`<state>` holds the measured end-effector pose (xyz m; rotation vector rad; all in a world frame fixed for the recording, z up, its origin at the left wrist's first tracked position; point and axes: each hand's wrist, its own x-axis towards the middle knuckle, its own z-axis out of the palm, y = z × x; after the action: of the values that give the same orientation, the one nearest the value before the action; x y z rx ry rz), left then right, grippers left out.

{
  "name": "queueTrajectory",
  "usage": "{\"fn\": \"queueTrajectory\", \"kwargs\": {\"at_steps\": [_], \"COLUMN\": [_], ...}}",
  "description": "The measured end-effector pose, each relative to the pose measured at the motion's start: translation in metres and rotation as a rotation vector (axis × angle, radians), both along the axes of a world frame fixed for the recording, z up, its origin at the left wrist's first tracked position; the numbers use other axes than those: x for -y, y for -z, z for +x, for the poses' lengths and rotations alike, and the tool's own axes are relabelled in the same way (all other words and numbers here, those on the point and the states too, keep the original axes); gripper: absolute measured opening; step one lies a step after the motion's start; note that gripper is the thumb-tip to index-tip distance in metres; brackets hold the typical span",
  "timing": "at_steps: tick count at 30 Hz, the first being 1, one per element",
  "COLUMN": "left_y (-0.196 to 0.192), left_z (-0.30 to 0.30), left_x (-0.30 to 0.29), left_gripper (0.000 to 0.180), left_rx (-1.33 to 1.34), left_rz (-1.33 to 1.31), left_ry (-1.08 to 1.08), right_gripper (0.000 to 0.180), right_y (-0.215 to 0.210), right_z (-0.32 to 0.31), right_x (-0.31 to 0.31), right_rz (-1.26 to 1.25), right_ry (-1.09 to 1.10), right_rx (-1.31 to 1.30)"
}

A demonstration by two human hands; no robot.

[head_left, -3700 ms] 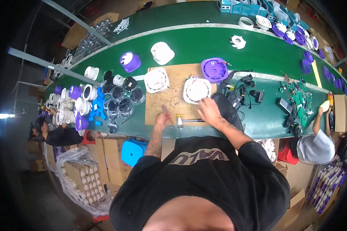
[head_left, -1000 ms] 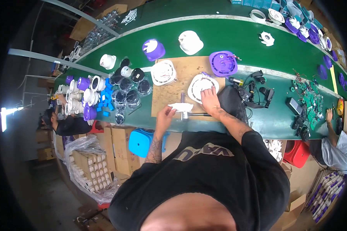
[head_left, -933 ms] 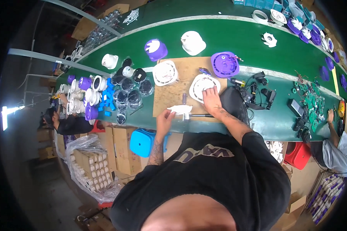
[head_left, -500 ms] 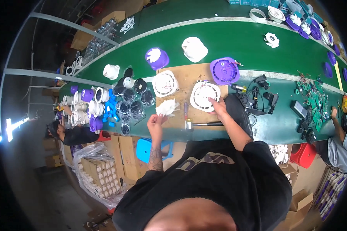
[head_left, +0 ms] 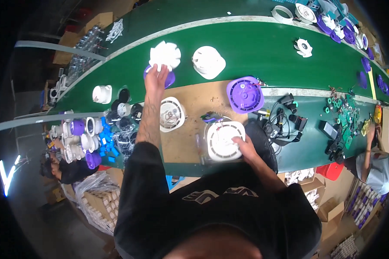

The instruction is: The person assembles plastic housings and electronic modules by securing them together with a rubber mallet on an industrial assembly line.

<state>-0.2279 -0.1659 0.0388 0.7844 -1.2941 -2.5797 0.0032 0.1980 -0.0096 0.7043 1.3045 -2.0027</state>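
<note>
My left hand (head_left: pixel 156 77) reaches far out over the green belt (head_left: pixel 255 47) and holds a white fan blade wheel (head_left: pixel 164 55) by its near edge. Just under the hand lies a purple round housing (head_left: pixel 170 80), mostly hidden by it. My right hand (head_left: pixel 243 145) grips the right edge of a white square fan housing (head_left: pixel 224 140) that lies on the wooden board (head_left: pixel 194 93) close to my body. A small dark part with wires (head_left: pixel 212 116) sits at the housing's far edge.
On the board are a white round housing (head_left: pixel 173 114) and a purple housing (head_left: pixel 245 94). A white housing (head_left: pixel 208 61) and a small impeller (head_left: pixel 304 46) lie on the belt. Black cables (head_left: pixel 285 118), green circuit boards (head_left: pixel 345 116), blue and white parts (head_left: pixel 95 138) flank me. A person (head_left: pixel 376 164) works at right.
My left arm has stretched from the board near my body out to the belt, carrying the white fan blade wheel. My right hand stayed on the white square housing.
</note>
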Motion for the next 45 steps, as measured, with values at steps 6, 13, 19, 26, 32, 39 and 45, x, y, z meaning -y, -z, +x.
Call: {"fn": "queueTrajectory", "kwargs": {"at_steps": [6, 13, 19, 26, 32, 39, 45], "left_y": [0.112, 0.112, 0.002, 0.105, 0.142, 0.105, -0.005], "left_z": [-0.127, -0.108, 0.085, 0.341, 0.311, 0.269, 0.161], "left_x": [0.022, 0.009, -0.014, 0.026, -0.058, -0.109, -0.186], "left_gripper": [0.031, 0.037, 0.028, 0.016, 0.039, 0.026, 0.024], "left_rx": [0.093, 0.380, 0.144, 0.587, 0.452, 0.358, -0.184], "left_rz": [0.112, 0.082, -0.393, -1.240, -1.172, -1.408, -0.436], "left_ry": [0.086, 0.081, 0.125, 0.075, 0.499, 0.717, 0.358], "right_gripper": [0.045, 0.030, 0.057, 0.016, 0.022, 0.030, 0.018], "right_y": [-0.113, 0.015, 0.065, -0.013, 0.021, 0.017, -0.052], "right_z": [-0.082, -0.284, -0.276, -0.081, 0.048, 0.032, 0.057], "right_x": [-0.047, -0.157, -0.180, -0.068, 0.001, -0.031, -0.128], "right_rz": [-0.022, 0.121, 0.116, 0.522, 1.167, 0.391, 0.194], "right_ry": [0.298, 0.404, 0.494, -0.008, -1.080, -1.594, -0.956], "right_rx": [0.075, -0.073, -0.035, -0.494, -1.163, -0.363, -0.015]}}
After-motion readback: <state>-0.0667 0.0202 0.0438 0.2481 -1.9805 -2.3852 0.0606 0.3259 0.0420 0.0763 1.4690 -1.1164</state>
